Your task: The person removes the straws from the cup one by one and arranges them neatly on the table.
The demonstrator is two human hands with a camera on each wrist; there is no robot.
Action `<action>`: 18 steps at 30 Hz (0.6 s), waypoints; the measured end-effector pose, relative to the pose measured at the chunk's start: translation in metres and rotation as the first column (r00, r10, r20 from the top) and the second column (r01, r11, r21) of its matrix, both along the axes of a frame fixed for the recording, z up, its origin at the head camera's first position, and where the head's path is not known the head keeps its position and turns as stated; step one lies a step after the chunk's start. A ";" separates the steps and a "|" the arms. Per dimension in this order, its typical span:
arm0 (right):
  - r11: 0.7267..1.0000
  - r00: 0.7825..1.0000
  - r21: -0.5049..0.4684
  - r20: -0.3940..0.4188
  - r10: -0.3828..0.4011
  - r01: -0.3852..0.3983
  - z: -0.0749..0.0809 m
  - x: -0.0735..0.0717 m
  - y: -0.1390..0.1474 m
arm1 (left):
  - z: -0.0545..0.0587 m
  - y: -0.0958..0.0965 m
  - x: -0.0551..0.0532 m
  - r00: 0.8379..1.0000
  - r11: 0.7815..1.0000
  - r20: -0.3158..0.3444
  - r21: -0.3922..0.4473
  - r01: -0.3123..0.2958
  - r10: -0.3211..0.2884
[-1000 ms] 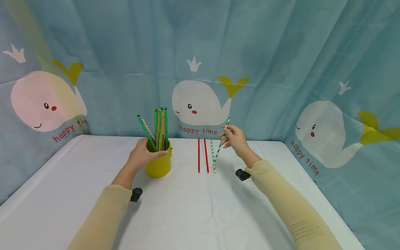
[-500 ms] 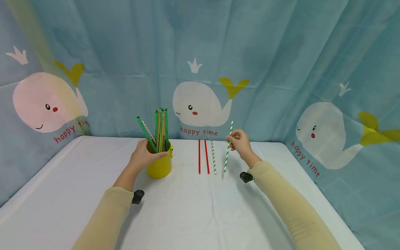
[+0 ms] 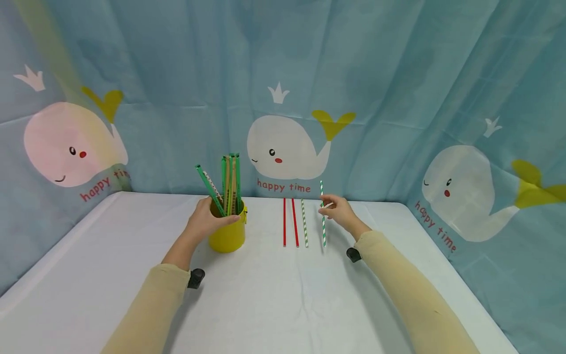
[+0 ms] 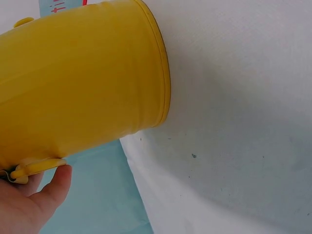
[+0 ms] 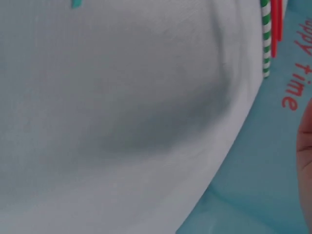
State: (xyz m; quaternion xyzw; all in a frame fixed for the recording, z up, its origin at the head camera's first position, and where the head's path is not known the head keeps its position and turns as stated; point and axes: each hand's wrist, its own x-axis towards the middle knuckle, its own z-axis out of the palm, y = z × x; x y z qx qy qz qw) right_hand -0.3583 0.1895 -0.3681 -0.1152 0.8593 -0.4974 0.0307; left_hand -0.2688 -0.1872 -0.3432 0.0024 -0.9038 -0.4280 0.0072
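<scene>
My left hand (image 3: 204, 222) grips the yellow bucket (image 3: 227, 238) at its rim, thumb across the near side. Several green and brown straw-like sticks (image 3: 231, 182) stand in the bucket, one green one leaning left. In the left wrist view, my fingers are by the bucket's yellow handle (image 4: 39, 167). My right hand (image 3: 339, 210) pinches a green-and-white striped straw (image 3: 324, 233), held nearly upright in the head view, its lower end close over the table. Left of it lie a paler striped straw (image 3: 305, 226) and two red straws (image 3: 285, 223), side by side.
A white cloth (image 3: 265, 300) covers the table. Blue curtains (image 3: 380, 73) printed with whales hang behind it and along its sides. Black wrist cameras (image 3: 196, 278) sit under both sleeves.
My right hand has moved right and down with the striped straw, from beside the paler straw to a spot apart from it, and the straw stands straighter. My left hand stays on the bucket.
</scene>
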 end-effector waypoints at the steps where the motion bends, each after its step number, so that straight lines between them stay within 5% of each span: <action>1: 1.000 1.000 0.014 0.006 0.000 0.000 -0.002 -0.002 0.000 | 0.000 0.000 0.000 1.000 1.000 0.002 0.000 0.001 -0.001; 10: 0.985 0.997 0.157 0.026 0.069 -0.073 -0.018 -0.016 -0.007 | 0.000 -0.001 -0.001 1.000 1.000 0.007 0.016 -0.003 0.003; 18: 0.929 0.994 0.357 0.086 0.069 -0.095 -0.025 -0.029 -0.011 | -0.001 -0.001 -0.001 1.000 1.000 0.011 0.030 -0.004 0.004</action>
